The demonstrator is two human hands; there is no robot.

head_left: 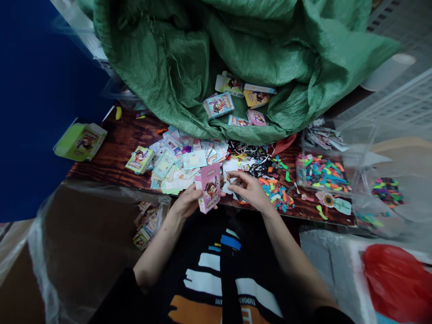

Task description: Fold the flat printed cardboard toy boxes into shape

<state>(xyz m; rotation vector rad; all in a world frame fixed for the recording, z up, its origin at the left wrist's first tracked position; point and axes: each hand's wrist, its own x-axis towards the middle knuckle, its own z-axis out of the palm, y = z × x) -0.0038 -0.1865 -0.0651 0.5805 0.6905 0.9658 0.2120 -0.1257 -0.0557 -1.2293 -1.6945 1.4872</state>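
My left hand [186,199] grips a small pink cardboard box [209,188] with a cartoon girl printed on its front, held upright above the table's near edge. Just to its right, my right hand [249,189] is closed in a pinch by a small whitish piece [226,180]; what exactly the fingers hold is hard to make out. A loose pile of printed cards [175,157] spreads behind the pink box. Beyond my right hand lie black cords [261,164] and a heap of small colourful pieces [278,195].
A green woven sack [249,45] gapes at the back, with several small boxes [221,105] inside. On the left stand a yellow-green box [140,159] and a larger green carton [81,140]. Clear plastic bins [324,173] sit right. An open brown carton [91,234] with cards is below left.
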